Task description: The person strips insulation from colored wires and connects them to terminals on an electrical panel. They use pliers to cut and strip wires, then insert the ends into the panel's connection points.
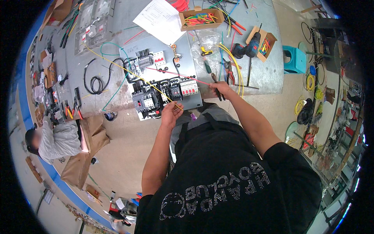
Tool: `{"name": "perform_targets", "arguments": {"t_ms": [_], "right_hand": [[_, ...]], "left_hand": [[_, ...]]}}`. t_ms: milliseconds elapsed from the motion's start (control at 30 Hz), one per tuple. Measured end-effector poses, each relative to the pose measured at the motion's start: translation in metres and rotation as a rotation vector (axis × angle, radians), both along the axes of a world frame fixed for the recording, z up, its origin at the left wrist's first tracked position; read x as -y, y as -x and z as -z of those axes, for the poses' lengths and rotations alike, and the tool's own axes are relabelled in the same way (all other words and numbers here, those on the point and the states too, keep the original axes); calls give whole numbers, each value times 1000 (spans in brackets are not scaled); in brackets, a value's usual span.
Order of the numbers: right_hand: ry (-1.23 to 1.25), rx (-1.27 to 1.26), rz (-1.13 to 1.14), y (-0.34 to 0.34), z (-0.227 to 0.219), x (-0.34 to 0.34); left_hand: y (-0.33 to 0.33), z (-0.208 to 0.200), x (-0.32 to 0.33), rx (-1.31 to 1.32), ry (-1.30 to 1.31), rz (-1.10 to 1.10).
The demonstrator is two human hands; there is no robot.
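Note:
A metal mounting plate (187, 65) with electrical parts lies at the table's front edge. My left hand (171, 114) is closed at its lower edge, fingers pinching the end of a long yellow wire (134, 74). This wire runs back over the components to the upper left. My right hand (223, 89), right of the plate, is closed round a dark pair of pliers (219, 96). A red wire (183, 75) crosses the plate and ends near those fingers; whether they touch it I cannot tell. Black contactors (149, 103) and a row of white breakers (189, 88) sit between my hands.
Red-handled cutters (229, 72), a green-handled screwdriver (207, 66) and yellow wires (237, 70) lie right of the plate. Beyond are a cordless drill (249, 46), a carton of coloured wires (200, 19) and a paper sheet (160, 21). At far left, another person (58, 140) works.

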State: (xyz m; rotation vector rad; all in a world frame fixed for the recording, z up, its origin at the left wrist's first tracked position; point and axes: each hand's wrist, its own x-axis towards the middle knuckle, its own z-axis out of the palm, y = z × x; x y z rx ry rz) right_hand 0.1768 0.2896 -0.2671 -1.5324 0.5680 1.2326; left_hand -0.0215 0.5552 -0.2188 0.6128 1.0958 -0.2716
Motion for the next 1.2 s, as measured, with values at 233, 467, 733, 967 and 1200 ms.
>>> {"name": "perform_targets", "arguments": {"t_ms": [233, 467, 733, 967, 1200], "right_hand": [[5, 14, -19, 1, 7, 3], [15, 11, -46, 0, 10, 5], [-6, 1, -10, 0, 10, 4], [-18, -15, -55, -1, 14, 8], [-12, -2, -40, -1, 13, 6]], "left_hand": [[1, 2, 0, 14, 2, 4], [0, 0, 1, 11, 8, 2], [-1, 2, 1, 12, 9, 2], [-2, -1, 2, 3, 4, -3], [-2, -1, 2, 4, 14, -15]]}}
